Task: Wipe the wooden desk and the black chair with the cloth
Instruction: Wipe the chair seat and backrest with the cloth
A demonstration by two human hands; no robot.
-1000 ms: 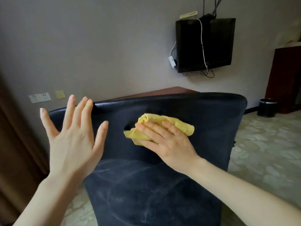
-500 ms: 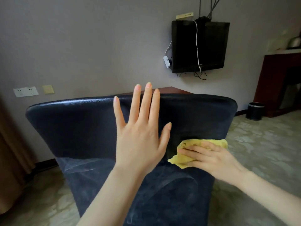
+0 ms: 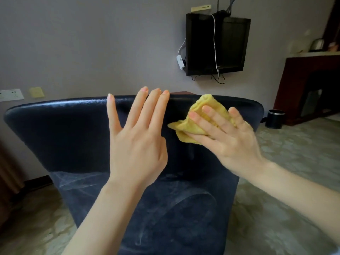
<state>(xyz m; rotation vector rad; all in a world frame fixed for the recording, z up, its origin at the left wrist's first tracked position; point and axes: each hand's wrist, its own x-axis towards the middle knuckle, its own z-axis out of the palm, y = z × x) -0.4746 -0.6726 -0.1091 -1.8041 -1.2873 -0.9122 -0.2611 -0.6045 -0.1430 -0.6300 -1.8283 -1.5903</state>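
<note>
The black chair (image 3: 60, 137) fills the middle of the view, its back turned toward me, with pale wipe streaks on its lower part. My right hand (image 3: 228, 138) presses the crumpled yellow cloth (image 3: 200, 115) flat against the upper right of the chair back, fingers straight and spread. My left hand (image 3: 136, 142) is raised in front of the chair back with straight fingers, their tips at the top edge; it holds nothing. A sliver of the wooden desk (image 3: 181, 92) shows just above the chair's top edge.
A black wall-mounted screen (image 3: 217, 45) with dangling cables hangs behind. A small black bin (image 3: 275, 119) stands on the patterned floor at the right, next to a dark red cabinet (image 3: 309, 85). Wall sockets (image 3: 11, 94) sit at the left.
My right hand has slid the cloth from the lower right of the chair back up to its top edge. My left hand has stayed raised before the chair.
</note>
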